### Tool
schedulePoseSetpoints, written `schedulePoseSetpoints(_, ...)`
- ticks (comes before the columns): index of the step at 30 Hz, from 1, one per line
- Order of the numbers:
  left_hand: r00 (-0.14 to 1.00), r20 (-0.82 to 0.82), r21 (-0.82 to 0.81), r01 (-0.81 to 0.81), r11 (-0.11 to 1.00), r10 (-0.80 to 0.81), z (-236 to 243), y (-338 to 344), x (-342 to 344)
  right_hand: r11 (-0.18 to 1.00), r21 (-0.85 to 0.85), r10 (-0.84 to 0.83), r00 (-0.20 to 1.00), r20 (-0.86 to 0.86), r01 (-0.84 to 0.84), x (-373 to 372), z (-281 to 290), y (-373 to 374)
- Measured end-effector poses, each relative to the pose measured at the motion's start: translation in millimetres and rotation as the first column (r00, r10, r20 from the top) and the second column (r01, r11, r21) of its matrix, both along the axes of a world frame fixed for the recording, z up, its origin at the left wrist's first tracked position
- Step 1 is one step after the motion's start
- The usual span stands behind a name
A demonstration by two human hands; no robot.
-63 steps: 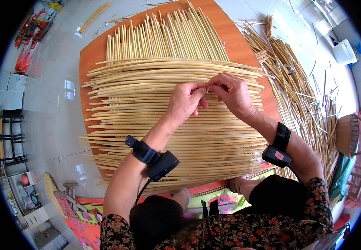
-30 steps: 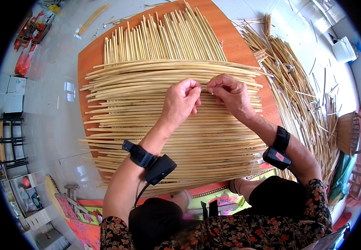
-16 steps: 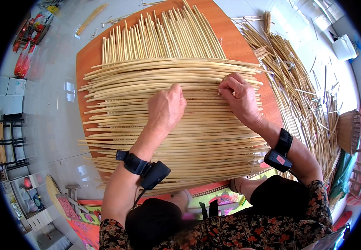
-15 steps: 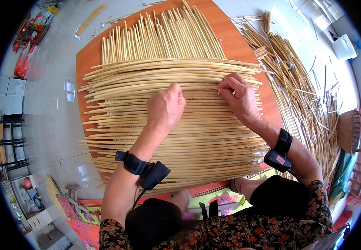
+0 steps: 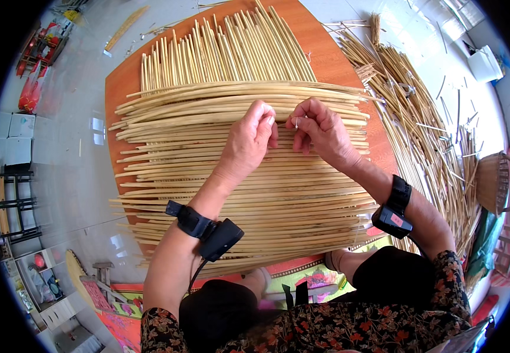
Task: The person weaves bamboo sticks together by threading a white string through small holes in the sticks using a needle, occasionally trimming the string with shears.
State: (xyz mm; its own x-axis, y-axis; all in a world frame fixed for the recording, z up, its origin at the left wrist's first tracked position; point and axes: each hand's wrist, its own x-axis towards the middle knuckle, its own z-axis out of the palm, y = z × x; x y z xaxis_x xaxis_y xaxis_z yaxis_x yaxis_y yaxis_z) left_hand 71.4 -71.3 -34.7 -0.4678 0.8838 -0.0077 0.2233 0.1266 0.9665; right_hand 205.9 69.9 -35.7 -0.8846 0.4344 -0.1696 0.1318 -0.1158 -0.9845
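Observation:
Pale yellow, straight stalks [image 5: 255, 194] lie crosswise in a wide layer on an orange board [image 5: 126, 70]. Beyond them, lengthwise stalks [image 5: 225, 53] fan toward the far edge. My left hand [image 5: 250, 136] is closed over the middle of the layer, fingertips pressed together. Close by on its right, my right hand [image 5: 323, 130] pinches with thumb and forefinger. A tiny whitish bit shows at the right fingertips; what either hand holds is too small to name. Both hands hover at the near side of a raised bundle of crosswise stalks [image 5: 208, 107].
A large heap of loose stalks [image 5: 419, 100] covers the floor at right, near a wicker basket [image 5: 490, 182] and a white bin [image 5: 485, 65]. Boxes [image 5: 20, 135] and a shelf [image 5: 43, 276] stand at left. A patterned mat [image 5: 319, 275] lies under my feet.
My right hand has moved left and my left hand slightly right and up, so the two are nearer each other. The stalks stay in place.

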Motion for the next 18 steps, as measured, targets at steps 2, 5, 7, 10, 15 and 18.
schedulePoseSetpoints(2,0.977,-0.212,-0.004,0.009,1.000,-0.009,-4.4,1.4,2.5,0.998,0.065,-0.020,0.999,0.030,0.018,-0.8,-1.6,-1.3)
schedulePoseSetpoints(5,0.977,-0.212,-0.001,-0.020,1.000,0.020,-6.1,0.3,5.3,0.996,0.089,-0.038,0.998,0.055,0.033,-0.9,-3.4,-2.1)
schedulePoseSetpoints(7,0.975,-0.220,0.002,-0.033,0.999,0.033,-6.4,0.4,6.5,0.995,0.101,-0.020,0.998,0.053,0.014,0.0,-4.1,-0.9)
schedulePoseSetpoints(10,0.967,-0.249,0.018,-0.043,0.999,0.046,-9.7,0.6,6.7,0.997,0.032,-0.071,0.997,0.041,0.069,-0.7,-2.7,-3.6)
schedulePoseSetpoints(15,0.961,-0.271,0.022,-0.048,0.999,0.052,-9.4,-0.4,6.0,0.997,-0.010,-0.071,0.995,0.063,0.072,-1.6,-3.1,-1.1)
schedulePoseSetpoints(18,0.978,-0.193,-0.011,-0.079,0.997,0.076,-10.5,-2.5,6.4,0.996,-0.046,-0.078,0.994,0.082,0.082,-2.7,-3.3,0.9)
